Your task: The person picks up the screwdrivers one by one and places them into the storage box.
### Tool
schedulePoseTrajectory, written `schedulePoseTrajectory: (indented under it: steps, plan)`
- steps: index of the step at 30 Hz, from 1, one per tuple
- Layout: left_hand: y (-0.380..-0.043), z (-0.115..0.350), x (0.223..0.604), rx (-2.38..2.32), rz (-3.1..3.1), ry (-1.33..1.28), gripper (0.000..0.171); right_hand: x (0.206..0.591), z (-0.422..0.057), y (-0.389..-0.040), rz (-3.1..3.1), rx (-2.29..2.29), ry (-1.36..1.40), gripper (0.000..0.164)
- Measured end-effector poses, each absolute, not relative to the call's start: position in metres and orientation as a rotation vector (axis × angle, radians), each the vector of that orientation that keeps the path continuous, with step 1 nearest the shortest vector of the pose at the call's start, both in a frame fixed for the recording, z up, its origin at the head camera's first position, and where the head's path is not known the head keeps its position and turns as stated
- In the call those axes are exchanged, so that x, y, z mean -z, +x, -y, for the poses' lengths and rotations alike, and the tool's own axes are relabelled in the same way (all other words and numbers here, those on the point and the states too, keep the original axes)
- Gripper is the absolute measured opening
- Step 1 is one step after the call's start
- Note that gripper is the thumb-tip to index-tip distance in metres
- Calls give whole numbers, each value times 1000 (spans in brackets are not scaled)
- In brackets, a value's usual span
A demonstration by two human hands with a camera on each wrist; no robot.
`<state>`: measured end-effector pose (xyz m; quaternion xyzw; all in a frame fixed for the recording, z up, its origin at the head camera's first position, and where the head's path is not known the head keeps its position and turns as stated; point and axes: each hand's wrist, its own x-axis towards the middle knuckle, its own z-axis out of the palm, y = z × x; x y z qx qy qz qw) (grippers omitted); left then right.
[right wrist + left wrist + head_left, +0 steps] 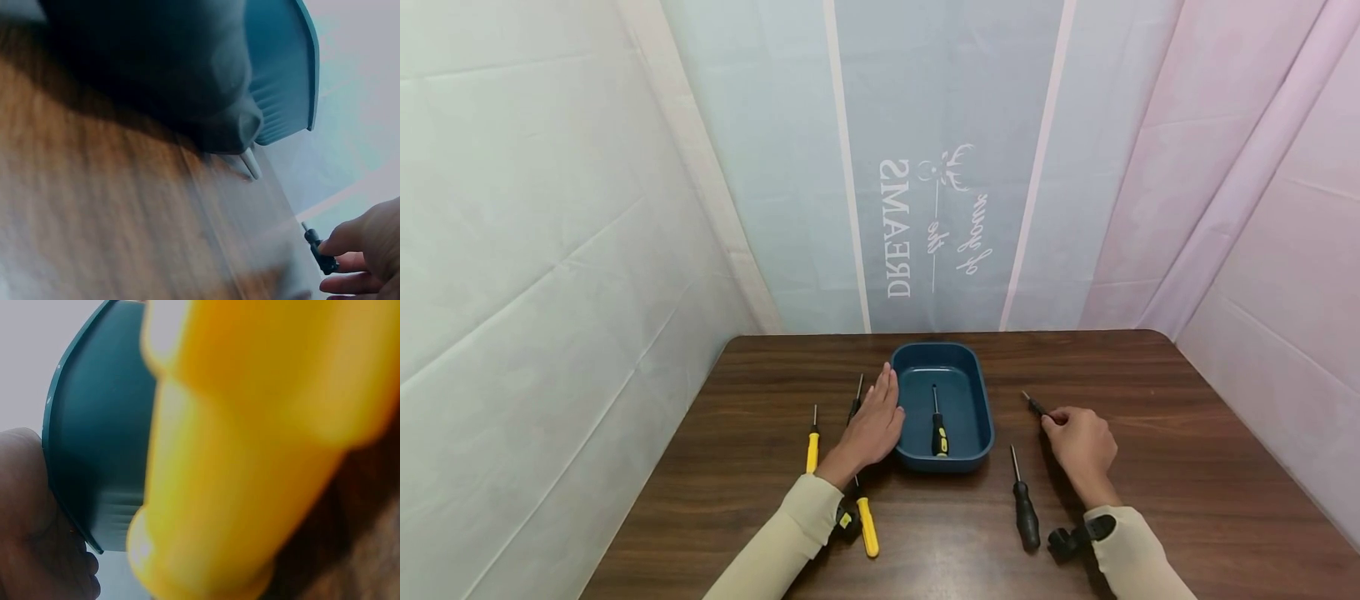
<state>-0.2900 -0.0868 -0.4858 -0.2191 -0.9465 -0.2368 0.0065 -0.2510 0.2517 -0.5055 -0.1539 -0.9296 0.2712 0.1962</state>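
Note:
My left hand [874,421] lies with straight fingers along the left rim of a blue tray [917,400]. Inside that tray is a black-and-yellow screwdriver [939,437], its tip pointing away. To the right of the tray, my right hand [1084,446] pinches a small black screwdriver [1035,406] between thumb and fingers; the right wrist view shows this screwdriver [320,253] too. A larger black screwdriver [1026,512] lies on the table left of my right wrist. Partly hidden behind my left hand is another dark screwdriver [854,407].
Left of the tray lie two yellow-handled screwdrivers, one farther back [812,450], another nearer [868,525] by my left wrist. A yellow handle [231,487] fills much of the left wrist view. Hanging cloth [940,100] borders the brown table [940,533] at the back and sides.

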Motion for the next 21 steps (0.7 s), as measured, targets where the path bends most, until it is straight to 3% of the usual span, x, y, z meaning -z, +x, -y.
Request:
schedulePoseTrajectory:
  steps: [21]
  plan:
    - [-294,87,483,774,2949,-697,64,503,-250,-257,2461,-825,-277,7]
